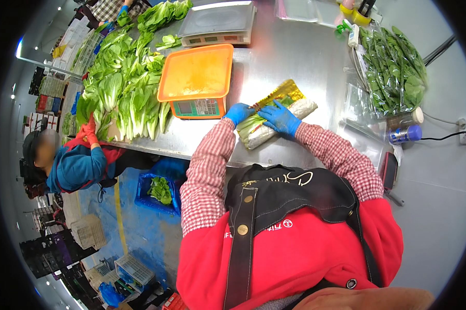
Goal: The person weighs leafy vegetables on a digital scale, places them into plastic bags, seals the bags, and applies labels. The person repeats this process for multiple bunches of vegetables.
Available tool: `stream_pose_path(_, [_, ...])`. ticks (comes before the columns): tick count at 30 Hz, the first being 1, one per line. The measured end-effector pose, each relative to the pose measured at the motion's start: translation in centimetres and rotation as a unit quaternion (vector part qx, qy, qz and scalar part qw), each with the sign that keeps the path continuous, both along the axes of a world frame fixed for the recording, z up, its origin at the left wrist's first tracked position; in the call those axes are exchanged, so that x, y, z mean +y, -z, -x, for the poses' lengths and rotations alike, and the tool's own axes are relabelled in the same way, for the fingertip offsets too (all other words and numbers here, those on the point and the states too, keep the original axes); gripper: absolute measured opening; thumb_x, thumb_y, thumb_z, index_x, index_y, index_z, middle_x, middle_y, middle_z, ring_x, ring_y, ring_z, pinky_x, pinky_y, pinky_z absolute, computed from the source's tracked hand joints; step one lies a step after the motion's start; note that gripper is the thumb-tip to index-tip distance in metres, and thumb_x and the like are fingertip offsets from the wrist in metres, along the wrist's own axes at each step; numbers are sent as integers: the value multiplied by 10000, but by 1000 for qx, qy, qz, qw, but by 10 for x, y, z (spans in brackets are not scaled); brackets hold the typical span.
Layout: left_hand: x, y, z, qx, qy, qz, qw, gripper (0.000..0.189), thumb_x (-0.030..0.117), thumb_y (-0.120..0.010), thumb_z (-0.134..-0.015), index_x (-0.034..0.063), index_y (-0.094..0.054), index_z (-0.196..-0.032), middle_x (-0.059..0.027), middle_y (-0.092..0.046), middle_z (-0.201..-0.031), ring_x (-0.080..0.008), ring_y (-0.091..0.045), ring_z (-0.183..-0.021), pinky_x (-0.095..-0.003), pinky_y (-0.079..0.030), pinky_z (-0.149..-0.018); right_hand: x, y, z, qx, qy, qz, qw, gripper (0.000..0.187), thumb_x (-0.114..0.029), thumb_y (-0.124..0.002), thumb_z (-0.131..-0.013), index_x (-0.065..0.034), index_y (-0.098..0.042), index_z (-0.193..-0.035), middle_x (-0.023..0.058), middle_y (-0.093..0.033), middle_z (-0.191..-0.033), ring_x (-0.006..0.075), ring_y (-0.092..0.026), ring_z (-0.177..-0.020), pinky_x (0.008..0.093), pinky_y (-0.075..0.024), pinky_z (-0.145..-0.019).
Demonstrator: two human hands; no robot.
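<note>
On the steel table before me lies a bundle of leafy greens (251, 132) with pale stalks, partly covered by a gold and whitish plastic bag (292, 91). My left hand (239, 113), in a blue glove, grips the bundle's left edge, its fingertips at the gold film. My right hand (281, 118), also blue-gloved, holds the bundle from above, fingers spread over the leaves and film. Its thumb is partly hidden. Left of my hands stands an orange-topped digital scale (196, 73) with a bare pan.
A heap of loose leafy greens (120, 81) covers the table's left part. Behind the orange scale is a grey scale (219, 23). Bagged greens (392, 73), tape and a purple-capped container (405, 134) lie right. A co-worker (78, 162) in red gloves stands left; another works far left.
</note>
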State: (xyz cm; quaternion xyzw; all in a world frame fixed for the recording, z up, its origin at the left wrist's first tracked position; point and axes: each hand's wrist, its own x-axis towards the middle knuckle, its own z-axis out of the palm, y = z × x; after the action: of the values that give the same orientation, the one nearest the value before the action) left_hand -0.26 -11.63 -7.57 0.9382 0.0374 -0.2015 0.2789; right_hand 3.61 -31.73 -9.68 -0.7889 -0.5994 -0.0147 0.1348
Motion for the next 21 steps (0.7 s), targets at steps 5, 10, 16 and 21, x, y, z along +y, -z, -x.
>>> stream_pose_path(5, [-50,-7,59,-28,63,-172,983,797,577,-555,-698,52,-321,-1249,-202,-500,-1082,-347,-525,-951,-504,-400,-768,-8,1,24,7,71,-6,997,294,-282,-533,-773,-69,-547,-975,87,-545,-953,237,-489,-963,400,-328,-915])
stream_pose_path(10, [-58,-9,77,-74,36,-155,984,913,513,-628,-659,14,-214,-1301,-188,-454,-1127,-353,-506,-941,-518,-390,-759,-22,-27,40,22,100,-159,982,409,-303,-613,-697,-44,-527,-1002,112,-505,-1052,273,-441,-1043,432,-296,-950])
stream_pose_path(16, [-61,-5,72,-61,66,-191,978,862,471,-649,-654,27,-263,-1283,-170,-412,-1180,-318,-463,-1031,-577,-283,-882,5,-49,19,5,-32,92,995,993,-501,-708,-529,-69,-263,-1305,161,-308,-1323,303,-268,-1243,502,-212,-996])
stream_pose_path(21, [-47,7,110,-338,-243,-79,906,752,406,-652,-687,-18,-336,-1223,-175,-399,-1221,-309,-363,-1143,-532,-229,-951,21,-25,-15,155,17,159,975,928,-592,-587,-645,-49,-240,-1313,201,-340,-1291,339,-375,-1149,405,-301,-951])
